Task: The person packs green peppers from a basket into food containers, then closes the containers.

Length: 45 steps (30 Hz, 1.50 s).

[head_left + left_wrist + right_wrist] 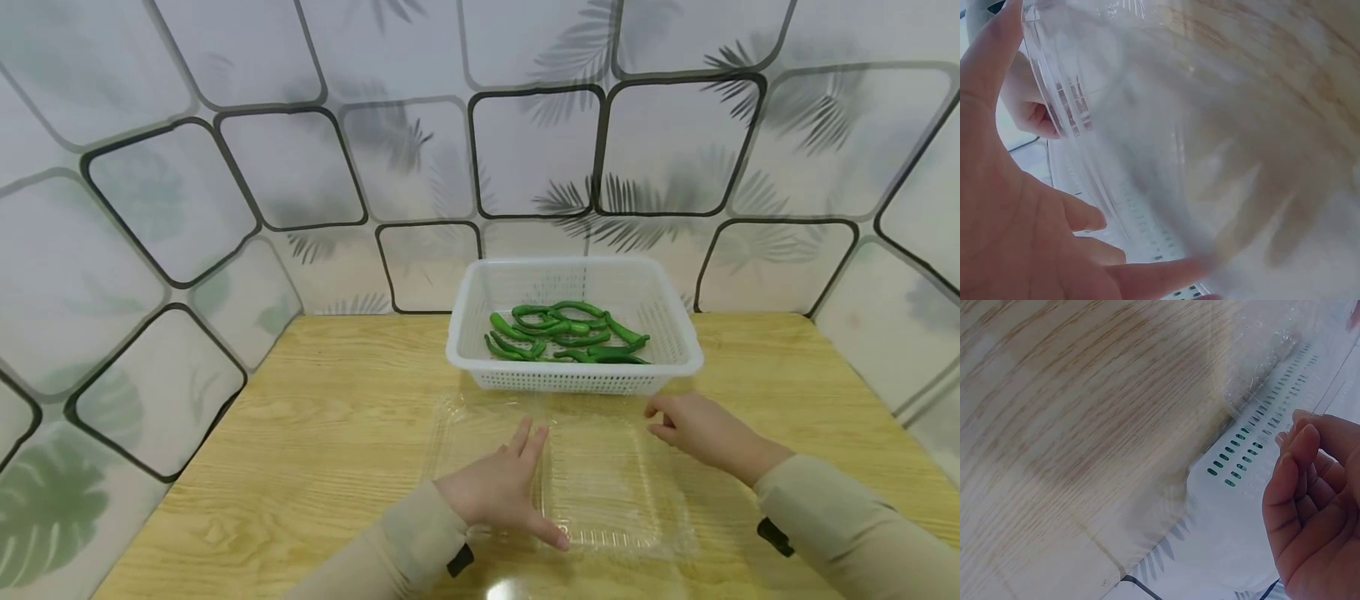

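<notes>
A clear plastic clamshell box (603, 487) lies unfolded in front of the basket, its two halves side by side. Over its middle, my left hand (501, 485) has its fingers and thumb spread. Those fingers look straight against the clear plastic (1147, 119) in the left wrist view. My right hand (693, 425) is at the box's far right corner. In the right wrist view, its curled fingers (1304, 447) and thumb pinch the thin edge of the plastic.
A white perforated basket (573, 367) stands at the back of the wooden table (322, 433), right behind the box. Several long green peppers (566, 327) lie in it. Patterned wall covering (420, 167) surrounds the table at the back and both sides.
</notes>
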Tool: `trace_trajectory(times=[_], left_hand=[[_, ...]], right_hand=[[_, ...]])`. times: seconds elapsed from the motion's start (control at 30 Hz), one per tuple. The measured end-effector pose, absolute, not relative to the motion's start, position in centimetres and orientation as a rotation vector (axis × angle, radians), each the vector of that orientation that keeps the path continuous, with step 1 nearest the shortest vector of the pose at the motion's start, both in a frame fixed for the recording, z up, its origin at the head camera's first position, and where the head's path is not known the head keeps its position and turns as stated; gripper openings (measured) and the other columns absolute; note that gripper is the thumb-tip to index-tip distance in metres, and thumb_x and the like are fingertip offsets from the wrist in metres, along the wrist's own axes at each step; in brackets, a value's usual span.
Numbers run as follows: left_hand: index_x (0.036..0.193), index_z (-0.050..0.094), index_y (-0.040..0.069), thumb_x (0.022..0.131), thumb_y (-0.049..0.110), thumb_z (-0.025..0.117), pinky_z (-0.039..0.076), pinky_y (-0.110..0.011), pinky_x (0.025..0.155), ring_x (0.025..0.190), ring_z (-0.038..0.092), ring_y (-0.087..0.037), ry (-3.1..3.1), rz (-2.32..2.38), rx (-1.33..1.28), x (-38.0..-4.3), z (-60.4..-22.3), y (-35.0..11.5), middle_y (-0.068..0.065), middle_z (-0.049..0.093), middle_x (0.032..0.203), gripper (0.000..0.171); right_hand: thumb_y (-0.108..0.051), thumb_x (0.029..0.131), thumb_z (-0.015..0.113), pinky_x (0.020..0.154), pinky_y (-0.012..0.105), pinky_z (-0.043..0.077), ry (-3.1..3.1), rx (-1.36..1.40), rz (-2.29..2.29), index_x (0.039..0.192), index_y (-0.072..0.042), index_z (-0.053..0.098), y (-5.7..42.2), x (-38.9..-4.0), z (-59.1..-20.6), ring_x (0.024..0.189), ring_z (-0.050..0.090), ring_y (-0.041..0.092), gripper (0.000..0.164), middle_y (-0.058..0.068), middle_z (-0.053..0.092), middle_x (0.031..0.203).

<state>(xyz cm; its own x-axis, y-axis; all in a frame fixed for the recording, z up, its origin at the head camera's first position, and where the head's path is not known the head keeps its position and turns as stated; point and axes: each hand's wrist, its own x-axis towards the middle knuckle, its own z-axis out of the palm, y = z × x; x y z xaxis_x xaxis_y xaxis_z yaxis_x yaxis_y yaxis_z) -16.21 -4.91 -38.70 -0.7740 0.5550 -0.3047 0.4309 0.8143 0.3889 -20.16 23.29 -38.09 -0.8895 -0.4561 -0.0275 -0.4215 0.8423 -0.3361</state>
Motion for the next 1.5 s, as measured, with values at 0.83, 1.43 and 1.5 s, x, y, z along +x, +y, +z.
trace_trajectory(times=[0.83,1.43,1.5], left_hand=[[0.149,0.001,0.003,0.058,0.071,0.071,0.045,-0.023,0.087,0.12,0.049,-0.023,2.569,0.318,0.876,-16.9,-38.8,-4.5,-0.015,-0.006,0.154,0.133],[0.15,0.003,0.006,0.074,0.075,0.054,0.035,-0.062,0.092,0.134,0.019,-0.044,2.642,0.551,0.682,-13.9,-40.6,-5.2,-0.021,0.0,0.153,0.114],[0.151,0.003,0.009,0.071,0.076,0.055,0.032,-0.068,0.089,0.135,0.018,-0.042,2.662,0.571,0.63,-13.7,-40.9,-5.2,-0.022,0.005,0.153,0.117]], right_hand=[[-0.011,0.089,0.062,0.048,0.025,0.042,2.81,-0.714,-0.489,0.099,0.002,0.063,23.6,-20.4,-36.9,0.052,0.05,0.005,0.016,-0.007,0.053,0.063],[-0.008,0.088,0.063,0.048,0.025,0.042,2.8,-0.704,-0.514,0.103,0.004,0.062,23.3,-20.6,-37.6,0.051,0.049,0.005,0.02,-0.007,0.053,0.061],[-0.009,0.088,0.063,0.049,0.025,0.042,2.797,-0.702,-0.508,0.103,0.005,0.062,23.2,-20.7,-37.5,0.051,0.049,0.005,0.02,-0.007,0.052,0.061]])
